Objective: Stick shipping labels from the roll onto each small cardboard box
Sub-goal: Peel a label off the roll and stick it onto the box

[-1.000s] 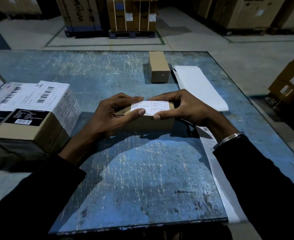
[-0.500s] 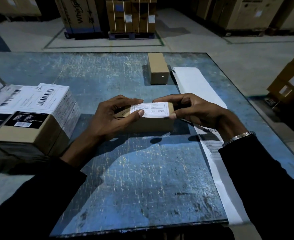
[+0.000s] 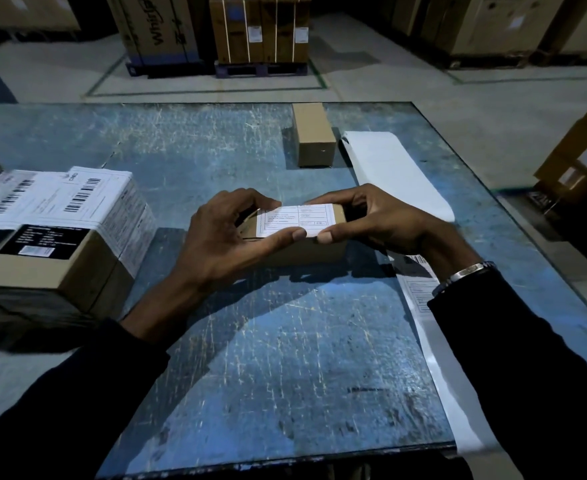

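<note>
A small cardboard box [image 3: 302, 252] lies in the middle of the blue table [image 3: 285, 358], with a white shipping label [image 3: 293, 220] on its top. My left hand [image 3: 229, 240] grips the box's left end, thumb pressing the label's near edge. My right hand [image 3: 382, 220] grips the right end, its thumb tip also on the label's near edge. A second small box [image 3: 314, 136], plain, stands farther back. The label strip [image 3: 399, 171] runs along the table's right side, passing under my right wrist to the near edge.
Larger labelled cartons [image 3: 56, 230] sit at the table's left. Beyond the table's far edge is a concrete floor with tall cartons on pallets [image 3: 260, 29]. More boxes [image 3: 586, 157] stand off the right side.
My right thumb has come back onto the label's near edge beside the left thumb, after sliding off toward the right end half a second ago. The box stays put.
</note>
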### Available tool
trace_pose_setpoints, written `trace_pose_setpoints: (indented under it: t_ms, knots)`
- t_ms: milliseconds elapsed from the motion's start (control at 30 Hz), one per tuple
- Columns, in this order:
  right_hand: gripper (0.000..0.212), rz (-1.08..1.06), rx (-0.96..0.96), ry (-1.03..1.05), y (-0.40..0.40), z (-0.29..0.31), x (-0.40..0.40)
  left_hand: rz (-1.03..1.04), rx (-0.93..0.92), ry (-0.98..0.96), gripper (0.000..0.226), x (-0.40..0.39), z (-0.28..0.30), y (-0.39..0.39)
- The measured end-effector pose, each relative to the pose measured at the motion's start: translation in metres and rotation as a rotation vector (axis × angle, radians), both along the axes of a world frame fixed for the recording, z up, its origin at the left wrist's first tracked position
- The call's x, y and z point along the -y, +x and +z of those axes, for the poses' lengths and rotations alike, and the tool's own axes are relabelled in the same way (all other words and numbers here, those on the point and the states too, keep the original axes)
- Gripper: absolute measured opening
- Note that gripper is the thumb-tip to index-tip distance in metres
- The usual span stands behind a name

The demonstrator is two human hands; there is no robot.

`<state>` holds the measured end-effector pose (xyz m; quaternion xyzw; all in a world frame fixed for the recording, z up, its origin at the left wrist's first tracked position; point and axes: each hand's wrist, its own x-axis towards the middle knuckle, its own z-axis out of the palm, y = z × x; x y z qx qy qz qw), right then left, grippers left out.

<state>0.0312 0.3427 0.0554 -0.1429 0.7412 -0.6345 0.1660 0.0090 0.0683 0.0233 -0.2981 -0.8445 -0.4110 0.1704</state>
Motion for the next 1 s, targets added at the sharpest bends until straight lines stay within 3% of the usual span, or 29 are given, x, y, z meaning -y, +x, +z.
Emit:
trace_pose_setpoints:
  t_ms: [333,633,867,1000]
  knots:
    - [0.049,0.057,0.157,-0.303,-0.007,-0.01,-0.001,0.034,-0.008,0.005,0.04,0.001,0.0,0.003]
    - [0.032,-0.162,0.032,-0.204,-0.005,-0.011,0.01,0.009,0.034,-0.038,0.045,0.004,0.002,0.002]
    - [0.032,-0.263,0.05,-0.248,-0.009,-0.009,0.021,0.0,0.041,-0.07,0.045,0.006,0.003,0.004]
    - [0.038,-0.272,0.071,-0.143,-0.006,-0.009,0.022,-0.008,0.019,-0.082,0.045,0.008,0.003,0.003]
